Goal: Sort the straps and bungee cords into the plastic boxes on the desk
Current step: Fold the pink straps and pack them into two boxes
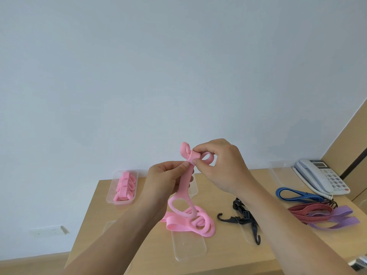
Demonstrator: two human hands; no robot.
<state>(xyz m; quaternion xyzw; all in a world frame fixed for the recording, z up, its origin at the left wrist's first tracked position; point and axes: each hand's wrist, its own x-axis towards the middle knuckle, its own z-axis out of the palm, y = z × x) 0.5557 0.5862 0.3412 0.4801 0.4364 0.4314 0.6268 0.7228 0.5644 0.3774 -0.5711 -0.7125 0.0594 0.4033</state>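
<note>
I hold a pink strap [183,187] up above the desk with both hands. My right hand [222,165] pinches its folded top end, and my left hand [166,179] grips it just below. Its looped lower end hangs down onto a pile of pink straps [195,223] on the desk. A clear plastic box [111,192] at the back left holds several folded pink straps [125,186]. Black hooked straps [242,217] lie right of the pile. Blue [297,195], red [311,212] and purple [337,220] bungee cords lie at the right.
A clear lid [188,249] lies under the pink pile and another lid [247,234] under the black straps. An empty clear box [280,171] stands at the back right beside a white desk telephone [321,177]. A wall rises behind the wooden desk [139,245].
</note>
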